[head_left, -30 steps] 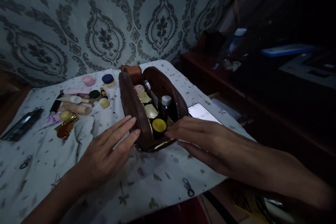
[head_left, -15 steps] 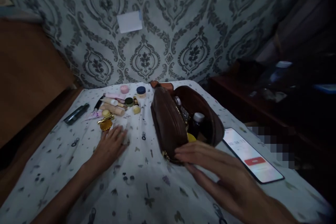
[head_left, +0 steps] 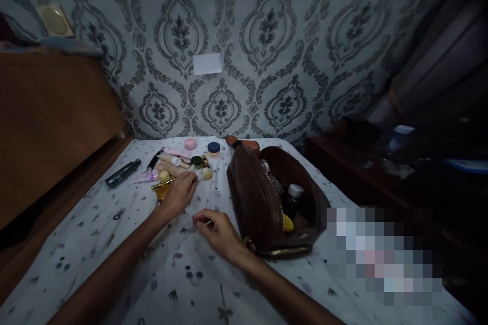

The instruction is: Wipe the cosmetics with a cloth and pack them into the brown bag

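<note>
Your one brown pouch point(head_left: 253, 203) stands unzipped on the cloth point(head_left: 114, 244). Inside it you can see one dark bottle point(head_left: 294, 198) with a pale cap and one yellow-lidded jar point(head_left: 288, 222); the rest is too dim to tell.

Your left hand point(head_left: 178, 195) lies on the near edge of the loose cosmetics, fingers straight and side by side, over the one gold compact point(head_left: 163, 192).

Your right hand point(head_left: 217, 231) rests on the cloth just beside the pouch, fingers curled, thumb meeting forefinger. Whether they pinch anything cannot be told.

Behind sit two jars, one pink jar point(head_left: 190, 143) and one blue-lidded jar point(head_left: 213, 148), and one black tube point(head_left: 122, 173) lies left.
</note>
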`<state>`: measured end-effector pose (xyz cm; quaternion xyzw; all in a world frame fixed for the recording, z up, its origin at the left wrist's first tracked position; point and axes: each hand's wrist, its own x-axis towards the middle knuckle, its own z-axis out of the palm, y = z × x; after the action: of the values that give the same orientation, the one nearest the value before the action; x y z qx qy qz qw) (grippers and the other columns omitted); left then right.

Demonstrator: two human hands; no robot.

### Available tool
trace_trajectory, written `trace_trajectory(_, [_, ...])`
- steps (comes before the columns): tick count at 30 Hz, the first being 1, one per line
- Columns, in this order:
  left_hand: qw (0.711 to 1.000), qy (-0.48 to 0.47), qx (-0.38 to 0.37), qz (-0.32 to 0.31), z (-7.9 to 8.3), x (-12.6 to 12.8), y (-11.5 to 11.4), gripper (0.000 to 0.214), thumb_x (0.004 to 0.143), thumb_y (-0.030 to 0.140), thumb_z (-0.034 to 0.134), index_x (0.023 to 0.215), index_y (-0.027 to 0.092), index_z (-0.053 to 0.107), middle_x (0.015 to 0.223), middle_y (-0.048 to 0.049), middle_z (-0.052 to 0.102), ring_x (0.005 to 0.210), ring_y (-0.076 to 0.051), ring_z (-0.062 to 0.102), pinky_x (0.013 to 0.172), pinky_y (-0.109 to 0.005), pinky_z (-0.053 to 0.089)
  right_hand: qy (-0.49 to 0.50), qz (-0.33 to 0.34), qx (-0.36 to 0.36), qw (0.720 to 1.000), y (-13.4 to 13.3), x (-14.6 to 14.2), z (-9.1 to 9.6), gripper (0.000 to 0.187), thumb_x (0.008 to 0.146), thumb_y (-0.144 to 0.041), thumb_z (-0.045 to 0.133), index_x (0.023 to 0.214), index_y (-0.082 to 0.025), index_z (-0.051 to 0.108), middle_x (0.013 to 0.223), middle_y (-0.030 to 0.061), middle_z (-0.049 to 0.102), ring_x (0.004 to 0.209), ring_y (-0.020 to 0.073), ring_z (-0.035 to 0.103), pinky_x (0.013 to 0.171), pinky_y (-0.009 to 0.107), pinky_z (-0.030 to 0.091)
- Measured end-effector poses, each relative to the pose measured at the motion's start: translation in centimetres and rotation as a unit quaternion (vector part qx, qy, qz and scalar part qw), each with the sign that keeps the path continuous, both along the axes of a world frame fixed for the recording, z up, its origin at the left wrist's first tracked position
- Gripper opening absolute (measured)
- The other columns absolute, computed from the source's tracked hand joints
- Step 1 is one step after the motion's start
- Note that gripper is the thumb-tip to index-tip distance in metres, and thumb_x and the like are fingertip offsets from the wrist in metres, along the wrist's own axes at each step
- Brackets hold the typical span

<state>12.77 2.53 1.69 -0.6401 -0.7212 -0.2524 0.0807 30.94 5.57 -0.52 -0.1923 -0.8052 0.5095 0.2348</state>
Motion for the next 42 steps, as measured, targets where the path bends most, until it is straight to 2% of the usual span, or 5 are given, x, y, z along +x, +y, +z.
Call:
trace_trajectory(8, [0.994, 0.052, -0.089, -0.017, -2.1, 0.7, 6.4, 0.025, 0.093, 0.014, 0.045, 0.115, 0.021, 0.056, 0.134, -0.0111, 0.048, 0.117, -0.028, 0.047, 0.096, -0.044, 0.045, 0.026, -0.017, -0.031, 0.999, -0.2, 0.3, -2.3, 0.021, 0.081, -0.019, 0.051, 0.084, -0.018, 0.072, 0.082, 0.0039, 0.074, 0.078, 0.0187, 0.066, 0.075, 0.030, 0.050])
trace_trajectory(19, [0.993, -0.113, -0.030, 0.012, -2.6, 0.4, 5.2, 0.028, 0.091, 0.026, 0.051, 0.118, 0.021, 0.054, 0.113, -0.0083, 0.051, 0.105, -0.023, 0.055, 0.091, -0.039, 0.047, 0.077, -0.086, -0.125, 0.985, 0.7, -0.3, -4.5, 0.034, 0.081, -0.032, 0.054, 0.111, -0.017, 0.063, 0.095, 0.0080, 0.066, 0.078, 0.0192, 0.064, 0.062, 0.028, 0.052])
trace_trajectory(29, [0.773, -0.629, 0.018, -0.076, -2.9, 4.4, -3.0, 0.041, 0.075, 0.050, 0.071, 0.094, 0.018, 0.053, 0.081, 0.0023, 0.058, 0.062, -0.009, 0.054, 0.054, -0.019, 0.044, 0.110, -0.102, -0.095, 0.984, 1.2, -0.6, -4.4, 0.038, 0.075, -0.030, 0.064, 0.109, -0.015, 0.059, 0.103, 0.0090, 0.060, 0.085, 0.0186, 0.060, 0.071, 0.029, 0.052])
trace_trajectory(38, [0.762, -0.644, 0.004, -0.061, -4.9, 3.1, -2.6, 0.046, 0.071, 0.057, 0.072, 0.081, 0.021, 0.044, 0.059, 0.0102, 0.047, 0.035, -0.005, 0.037, 0.033, -0.018, 0.029, 0.093, -0.088, -0.099, 0.987, 1.1, -1.2, -4.7, 0.038, 0.064, -0.029, 0.076, 0.098, -0.019, 0.063, 0.085, 0.0014, 0.064, 0.073, 0.0157, 0.058, 0.064, 0.025, 0.049])
trace_trajectory(42, [0.825, -0.559, 0.055, -0.059, -4.8, 3.1, -2.9, 0.032, 0.083, 0.049, 0.062, 0.088, 0.020, 0.052, 0.070, 0.0060, 0.051, 0.058, -0.010, 0.050, 0.052, -0.020, 0.041, 0.084, -0.108, -0.069, 0.988, 1.3, -1.3, -4.8, 0.033, 0.064, -0.025, 0.075, 0.094, -0.019, 0.064, 0.084, 0.0010, 0.062, 0.070, 0.0147, 0.057, 0.061, 0.024, 0.047])
